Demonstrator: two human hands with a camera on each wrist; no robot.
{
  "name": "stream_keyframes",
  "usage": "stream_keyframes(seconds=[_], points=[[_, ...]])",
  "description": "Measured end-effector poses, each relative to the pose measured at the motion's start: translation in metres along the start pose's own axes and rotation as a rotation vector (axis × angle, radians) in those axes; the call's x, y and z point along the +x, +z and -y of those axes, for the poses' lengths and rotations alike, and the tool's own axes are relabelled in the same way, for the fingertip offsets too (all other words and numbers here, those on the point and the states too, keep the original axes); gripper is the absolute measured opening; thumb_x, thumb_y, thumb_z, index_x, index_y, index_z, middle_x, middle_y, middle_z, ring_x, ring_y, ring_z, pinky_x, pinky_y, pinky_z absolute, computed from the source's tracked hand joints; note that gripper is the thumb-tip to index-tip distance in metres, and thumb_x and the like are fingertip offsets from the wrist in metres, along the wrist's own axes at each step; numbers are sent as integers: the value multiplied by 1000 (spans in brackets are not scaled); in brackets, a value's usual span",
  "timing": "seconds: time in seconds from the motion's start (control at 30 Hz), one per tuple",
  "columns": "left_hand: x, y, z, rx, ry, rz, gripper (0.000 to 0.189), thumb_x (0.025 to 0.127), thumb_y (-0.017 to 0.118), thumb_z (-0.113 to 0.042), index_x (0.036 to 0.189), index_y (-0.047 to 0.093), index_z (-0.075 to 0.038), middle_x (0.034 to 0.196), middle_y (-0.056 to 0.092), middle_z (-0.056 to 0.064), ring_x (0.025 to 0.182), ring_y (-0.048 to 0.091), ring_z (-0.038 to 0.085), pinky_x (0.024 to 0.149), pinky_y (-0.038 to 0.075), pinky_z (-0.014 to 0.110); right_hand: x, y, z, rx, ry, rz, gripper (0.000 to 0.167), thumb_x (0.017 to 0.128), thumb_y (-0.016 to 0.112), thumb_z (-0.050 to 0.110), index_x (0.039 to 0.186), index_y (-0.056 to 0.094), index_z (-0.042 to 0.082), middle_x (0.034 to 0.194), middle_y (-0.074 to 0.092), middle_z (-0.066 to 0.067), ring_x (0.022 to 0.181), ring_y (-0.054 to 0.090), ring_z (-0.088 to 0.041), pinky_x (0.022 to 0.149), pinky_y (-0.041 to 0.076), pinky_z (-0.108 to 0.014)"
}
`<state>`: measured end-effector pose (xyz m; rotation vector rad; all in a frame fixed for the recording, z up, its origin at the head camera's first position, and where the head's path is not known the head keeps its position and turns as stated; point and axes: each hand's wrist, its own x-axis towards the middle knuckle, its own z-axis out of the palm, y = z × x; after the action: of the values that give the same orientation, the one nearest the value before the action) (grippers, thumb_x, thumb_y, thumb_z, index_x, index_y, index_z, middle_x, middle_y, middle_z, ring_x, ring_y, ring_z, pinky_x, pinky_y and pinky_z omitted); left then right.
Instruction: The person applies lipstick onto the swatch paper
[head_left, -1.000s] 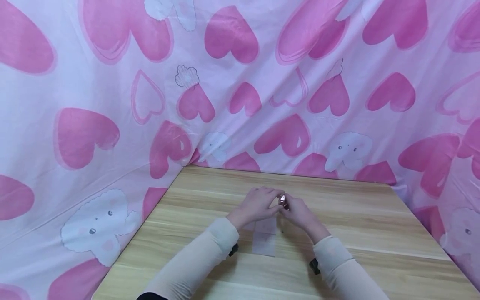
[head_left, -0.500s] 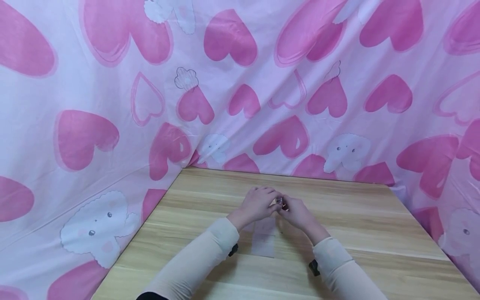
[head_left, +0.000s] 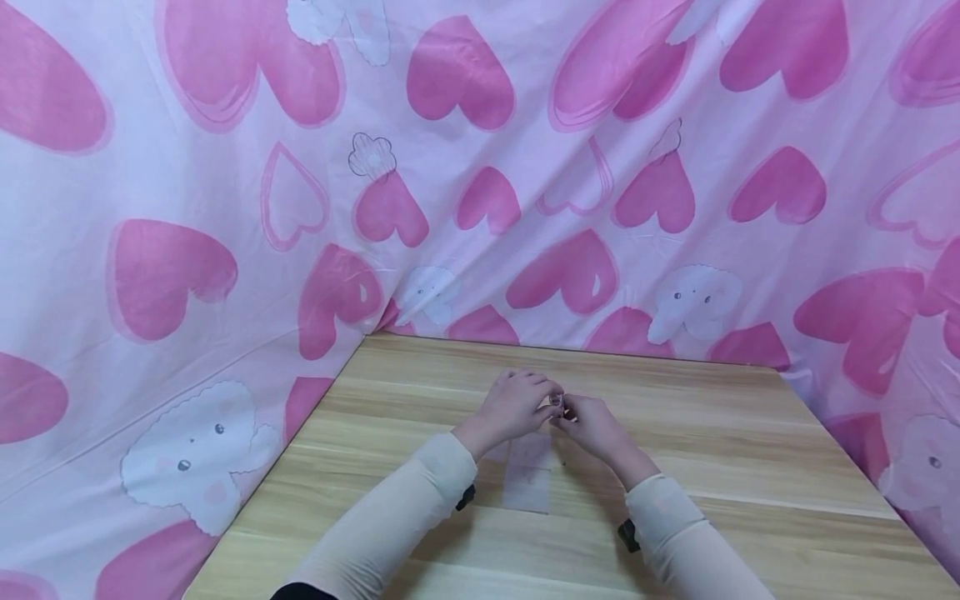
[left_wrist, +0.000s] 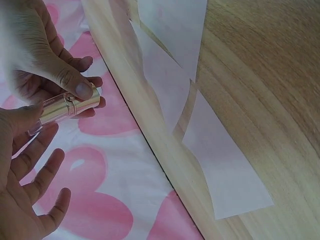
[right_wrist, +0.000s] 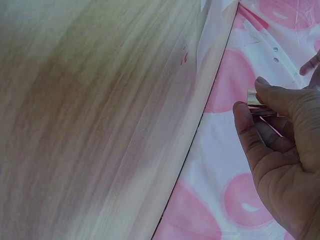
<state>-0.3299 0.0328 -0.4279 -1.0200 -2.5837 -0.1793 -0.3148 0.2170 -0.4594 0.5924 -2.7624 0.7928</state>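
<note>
Both hands meet over the far middle of the table, holding a gold lipstick tube (left_wrist: pixel 70 105) with a clear, pinkish end. My left hand (head_left: pixel 517 406) pinches the clear end between thumb and index finger, its other fingers spread apart in the left wrist view. On the gold end, my right hand (head_left: pixel 596 427) grips with the thumb on top and fingers curled beneath. A bit of the gold tube (right_wrist: pixel 254 97) shows between thumb and index finger in the right wrist view. The fingers hide much of the tube in the head view.
Several thin white paper pieces (left_wrist: pixel 225 165) lie on the wooden table (head_left: pixel 750 467), below the hands. Small red marks (right_wrist: pixel 184 57) show near the paper in the right wrist view. A pink heart-patterned curtain (head_left: pixel 480 200) hangs behind the table and along its sides.
The lipstick tube, shining brightly between the hands a second ago, has shifted slightly left and turned, so it shines less. The right hand has moved slightly left; the left hand has barely moved.
</note>
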Motion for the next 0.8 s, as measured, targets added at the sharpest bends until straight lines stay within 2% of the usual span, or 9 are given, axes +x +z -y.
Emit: stream_keyframes(seconds=[0.27,0.8], points=[[-1,-1,0,7,-12,7,30,98,63,-46,123,69,-32,120,68,-15,116,58,10,98,44,39,0,0,0,-5,-5,-1,10,88,77,11,88,67,14,83,69,-3,78,64,-16,71,54,-35],[-2,1,1,2,-14,-53,26,96,66,-46,118,71,-32,116,70,-16,112,61,10,93,42,40,1,3,-3,-4,3,-28,9,87,78,10,93,72,13,82,68,2,77,63,-13,71,55,-35]])
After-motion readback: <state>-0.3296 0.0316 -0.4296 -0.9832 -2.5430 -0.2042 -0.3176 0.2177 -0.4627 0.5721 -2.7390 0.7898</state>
